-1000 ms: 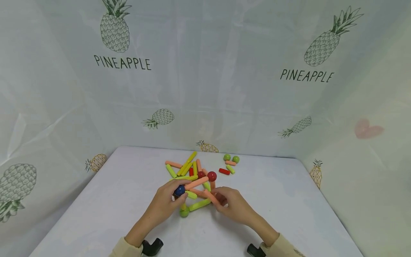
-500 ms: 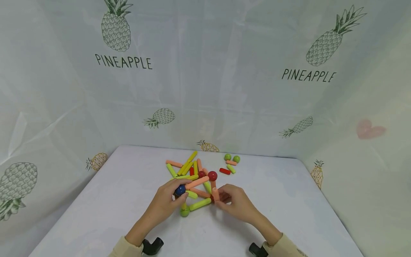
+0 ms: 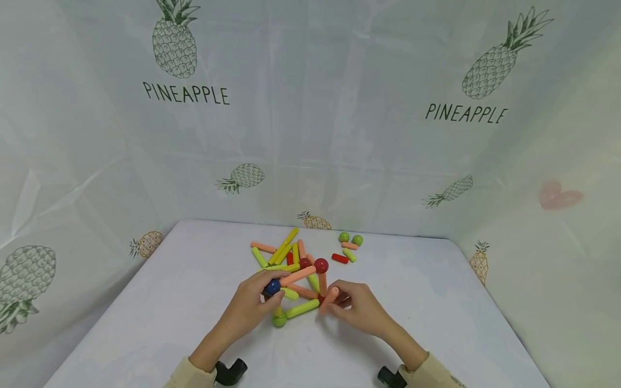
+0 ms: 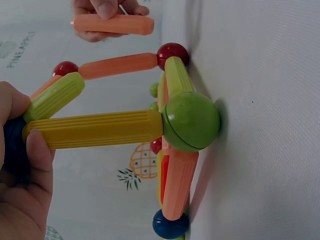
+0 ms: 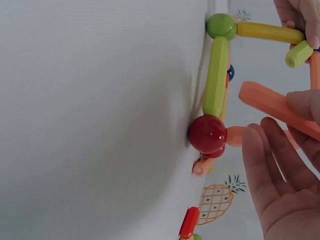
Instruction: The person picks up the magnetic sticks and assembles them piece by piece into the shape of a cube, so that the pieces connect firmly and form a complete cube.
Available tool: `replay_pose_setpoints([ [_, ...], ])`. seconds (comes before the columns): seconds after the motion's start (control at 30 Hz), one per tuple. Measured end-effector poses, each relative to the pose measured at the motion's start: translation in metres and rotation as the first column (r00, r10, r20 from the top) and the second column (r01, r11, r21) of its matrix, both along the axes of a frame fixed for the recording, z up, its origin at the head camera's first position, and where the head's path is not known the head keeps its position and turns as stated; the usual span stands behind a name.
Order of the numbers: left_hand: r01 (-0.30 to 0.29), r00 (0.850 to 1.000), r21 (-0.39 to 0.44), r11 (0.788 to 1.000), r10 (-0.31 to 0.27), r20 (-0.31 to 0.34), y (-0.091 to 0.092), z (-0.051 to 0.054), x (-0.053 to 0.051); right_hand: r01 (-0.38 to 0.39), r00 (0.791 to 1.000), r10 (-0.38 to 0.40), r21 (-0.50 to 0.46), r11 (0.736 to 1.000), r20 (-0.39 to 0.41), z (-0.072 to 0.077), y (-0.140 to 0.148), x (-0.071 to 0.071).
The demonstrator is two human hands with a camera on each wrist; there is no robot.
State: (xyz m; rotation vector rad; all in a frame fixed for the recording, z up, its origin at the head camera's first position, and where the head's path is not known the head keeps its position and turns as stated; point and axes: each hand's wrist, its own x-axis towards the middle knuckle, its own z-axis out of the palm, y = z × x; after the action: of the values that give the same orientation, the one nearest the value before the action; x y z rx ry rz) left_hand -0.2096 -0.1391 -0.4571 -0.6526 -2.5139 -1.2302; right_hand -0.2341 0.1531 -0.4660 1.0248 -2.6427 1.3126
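A frame of balls and rods stands on the table. My left hand [image 3: 248, 306] grips the dark blue ball [image 3: 273, 287] at its near upper corner. A yellow rod [image 4: 100, 129] runs from that ball down to a green ball [image 4: 192, 122] on the table. From there a lime rod [image 5: 216, 75] leads to a red ball [image 5: 206, 134]. Sticking out from the blue ball is a short lime rod [image 4: 57, 95] with a free end. Beside the red upright, my right hand [image 3: 361, 308] pinches a loose orange rod [image 3: 329, 299] between thumb and fingers, apart from the frame.
Several yellow, lime and orange rods [image 3: 283, 253] lie bunched behind the frame. Farther right on the table [image 3: 412, 302] are a red rod [image 3: 339, 258], a short lime rod [image 3: 349, 255], a short orange rod [image 3: 349, 246] and two green balls [image 3: 357, 240].
The loose orange rod has turned in my right hand, from tilting left to upright and then to leaning right. My left hand keeps its hold on the blue ball.
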Motion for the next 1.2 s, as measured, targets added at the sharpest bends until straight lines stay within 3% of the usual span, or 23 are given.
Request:
replay_pose_setpoints([
  [0.37,-0.007,1.000,-0.008,1.000,0.007,-0.005,-0.0001,-0.0006,0.0000,-0.001,1.000,0.002,0.026,1.000,-0.031,0.0001,0.0009,0.0004],
  [0.67,0.000,1.000,-0.010,1.000,0.000,-0.005,-0.0002,0.0004,0.0000,0.043,0.999,-0.043,0.038,0.998,0.001,0.0007,-0.0006,0.0009],
  [1.2,-0.003,1.000,-0.009,1.000,0.003,0.005,-0.0003,0.0007,0.0002,0.060,0.998,-0.059,0.047,0.997,-0.018,-0.0042,-0.0015,0.0016],
])
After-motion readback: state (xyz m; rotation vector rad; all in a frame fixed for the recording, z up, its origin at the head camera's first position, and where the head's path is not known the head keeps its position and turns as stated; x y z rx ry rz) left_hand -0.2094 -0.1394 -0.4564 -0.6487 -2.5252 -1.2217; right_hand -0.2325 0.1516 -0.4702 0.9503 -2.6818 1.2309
